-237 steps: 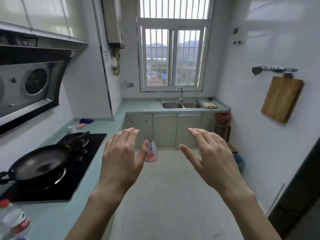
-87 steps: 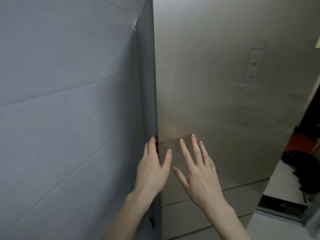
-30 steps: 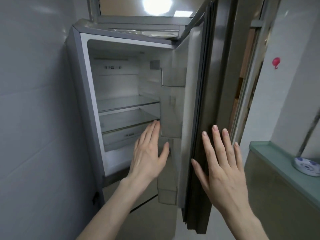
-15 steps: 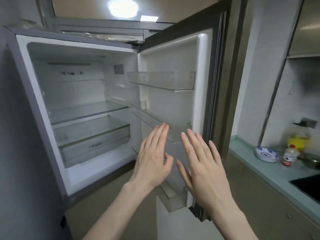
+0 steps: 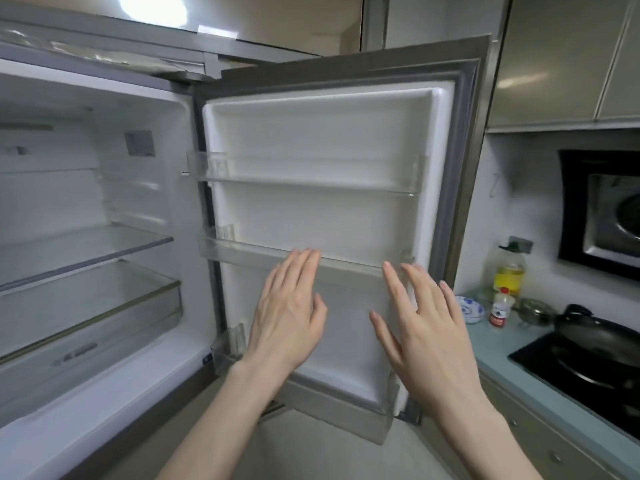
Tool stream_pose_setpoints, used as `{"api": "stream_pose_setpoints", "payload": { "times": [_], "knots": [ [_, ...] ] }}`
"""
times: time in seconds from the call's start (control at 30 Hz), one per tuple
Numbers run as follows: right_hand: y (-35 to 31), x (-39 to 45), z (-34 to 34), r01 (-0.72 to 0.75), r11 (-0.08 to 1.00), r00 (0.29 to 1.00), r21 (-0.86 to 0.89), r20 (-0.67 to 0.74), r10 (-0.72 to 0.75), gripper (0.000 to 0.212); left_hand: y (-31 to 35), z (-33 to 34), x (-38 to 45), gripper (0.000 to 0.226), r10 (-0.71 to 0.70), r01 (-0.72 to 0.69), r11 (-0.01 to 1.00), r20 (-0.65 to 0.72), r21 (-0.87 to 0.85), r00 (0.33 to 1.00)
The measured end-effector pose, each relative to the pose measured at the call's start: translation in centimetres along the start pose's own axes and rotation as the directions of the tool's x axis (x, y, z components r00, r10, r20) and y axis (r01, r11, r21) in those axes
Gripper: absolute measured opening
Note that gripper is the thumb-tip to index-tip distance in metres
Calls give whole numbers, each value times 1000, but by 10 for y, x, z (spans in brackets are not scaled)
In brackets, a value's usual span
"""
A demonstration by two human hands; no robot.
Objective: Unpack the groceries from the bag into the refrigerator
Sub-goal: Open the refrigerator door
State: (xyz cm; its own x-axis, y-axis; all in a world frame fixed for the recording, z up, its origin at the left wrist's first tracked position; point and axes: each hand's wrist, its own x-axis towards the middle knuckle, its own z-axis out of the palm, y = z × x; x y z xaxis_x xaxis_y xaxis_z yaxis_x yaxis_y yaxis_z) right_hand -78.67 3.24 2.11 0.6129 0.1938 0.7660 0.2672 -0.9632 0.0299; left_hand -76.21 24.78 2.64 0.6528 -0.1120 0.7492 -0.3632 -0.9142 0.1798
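Note:
The refrigerator [image 5: 97, 344] stands open on the left, its glass shelves and clear drawer bare. Its door [image 5: 325, 133] is swung wide to the right and shows three clear door bins with nothing in them. My left hand [image 5: 289, 313] and my right hand [image 5: 426, 330] are raised side by side in front of the inner door, fingers straight and spread, holding nothing. Whether the fingertips touch the middle door bin [image 5: 249, 256] I cannot tell. The grocery bag is out of view.
To the right runs a pale green counter [image 5: 498, 355] with a black cooktop [image 5: 588, 379], a dark pan [image 5: 602, 337], a yellow oil bottle [image 5: 509, 271], a small white bottle [image 5: 501, 308] and a blue-patterned bowl [image 5: 469, 308]. Wall cabinets and a range hood [image 5: 602, 209] hang above.
The view has swung right, so the inner door now faces me squarely. Both hands have drifted apart and stay open in front of the door.

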Motion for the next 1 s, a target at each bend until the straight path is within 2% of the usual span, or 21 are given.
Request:
{"api": "stream_pose_setpoints", "payload": {
  "times": [0.27, 0.63, 0.83, 1.0],
  "knots": [
    [27, 47, 51, -56, 996, 998, -74, -12, 55, 61, -22, 39, 43, 55, 116, -117, 993, 34, 29, 993],
    [57, 89, 97, -126, 992, 992, -25, 24, 126, 57, -30, 73, 82, 60, 204, -204, 978, 2, 41, 979],
    [57, 79, 93, -130, 987, 987, -96, 86, 138, 72, -25, 85, 83, 61, 164, -164, 986, -18, 27, 986],
    [63, 42, 65, -183, 971, 979, -153, 67, 195, 66, -2, 92, 69, 63, 189, -188, 980, 2, -65, 982]
  ]
}}
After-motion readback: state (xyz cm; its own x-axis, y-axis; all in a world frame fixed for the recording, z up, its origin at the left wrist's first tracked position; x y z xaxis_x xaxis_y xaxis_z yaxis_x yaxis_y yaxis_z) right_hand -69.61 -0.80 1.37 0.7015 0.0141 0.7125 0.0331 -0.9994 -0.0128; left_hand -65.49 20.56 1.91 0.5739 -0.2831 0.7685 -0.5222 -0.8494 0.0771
